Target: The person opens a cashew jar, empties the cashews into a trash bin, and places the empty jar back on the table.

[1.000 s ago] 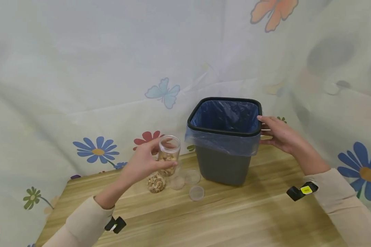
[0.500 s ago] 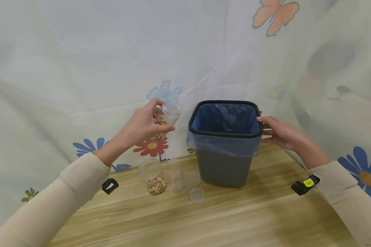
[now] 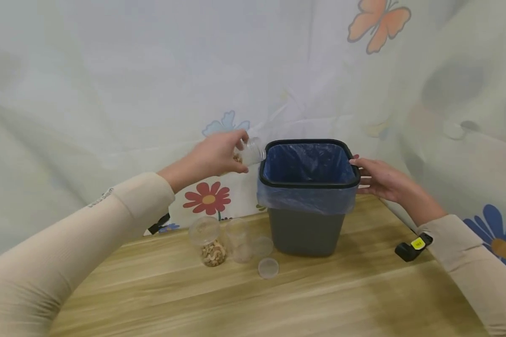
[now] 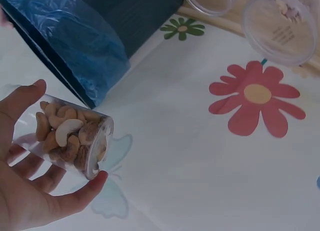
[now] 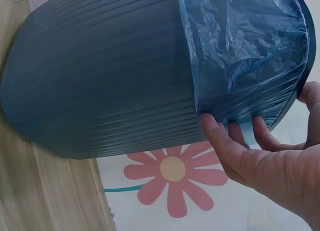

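1. Head view: your left hand [image 3: 219, 152] has its fingers curled round a clear jar [image 3: 253, 152], tilted nearly sideways with its mouth by the left side of the bin's rim [image 3: 309, 186]. The step in hand looks like tipping; it would go best with the mouth well inside that rim before you tilt steeper. The bin [image 3: 305, 234] stands upright on the wood-grained table [image 3: 236, 304], a dull grey tub with rounded corners. Your right hand [image 3: 383, 180] steadies its far side. Near the bin's base sit a clear jar of nuts [image 3: 213, 253], a clear cup [image 3: 238, 241] and two round, flat lids [image 3: 268, 268].

2. Left wrist view: your fingers spread round the smooth, round jar wall. The curved, matte cashews [image 4: 70, 131] lie toward its base, so raising that end gradually should stop them rushing out.

3. Right wrist view: your thumb is at the rim, your bent fingers against the bag [image 5: 235, 46] and bin wall. A light, firm grip suits this thin, glossy, crinkled film; the wall below is finely ribbed.
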### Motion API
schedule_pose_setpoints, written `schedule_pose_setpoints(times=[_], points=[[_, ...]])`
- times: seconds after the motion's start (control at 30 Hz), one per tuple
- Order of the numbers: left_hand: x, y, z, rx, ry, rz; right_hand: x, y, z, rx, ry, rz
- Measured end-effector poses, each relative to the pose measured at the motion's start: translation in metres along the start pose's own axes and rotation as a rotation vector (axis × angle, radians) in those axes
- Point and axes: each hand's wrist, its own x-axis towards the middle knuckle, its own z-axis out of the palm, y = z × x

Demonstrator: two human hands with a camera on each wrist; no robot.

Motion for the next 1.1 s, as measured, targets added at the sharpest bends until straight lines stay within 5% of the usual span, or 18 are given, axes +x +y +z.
schedule_pose_setpoints(times=[0.4, 1.1], points=[[0.025, 0.024, 0.004, 0.267, -0.074, 0.028, -0.003, 0.005, 0.001, 0.035, 0.024, 0.024], [0.024, 0.02, 0.011, 0.46, -0.069, 0.066, -0.004, 0.003, 0.003, 0.033, 0.053, 0.009]])
